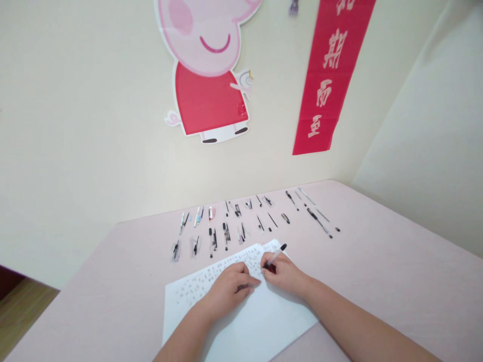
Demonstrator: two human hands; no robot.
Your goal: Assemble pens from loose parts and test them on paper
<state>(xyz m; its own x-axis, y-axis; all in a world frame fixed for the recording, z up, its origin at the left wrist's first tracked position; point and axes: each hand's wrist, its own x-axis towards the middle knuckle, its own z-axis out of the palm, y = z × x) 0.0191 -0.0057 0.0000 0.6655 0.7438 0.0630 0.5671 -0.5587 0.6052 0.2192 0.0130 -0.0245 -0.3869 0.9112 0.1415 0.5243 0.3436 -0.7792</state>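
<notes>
My right hand [281, 271] grips a pen [277, 254] with a clear barrel and a black end. The pen leans up to the right, and its tip, hidden by my fingers, is down at the paper. My left hand [232, 286] lies on the white sheets of paper [245, 334], with index finger and thumb stretched apart toward the right hand. Rows of small dark handwriting cover the upper part of the paper, while the lower part is blank. A second sheet's corner shows at the upper right.
Beyond the paper, several pens and pen parts lie in rows on the pink table [113, 281], among them a black pen [319, 222] at the right. A pink cartoon pig cutout [211, 98] and a red banner [320, 65] hang on the wall behind.
</notes>
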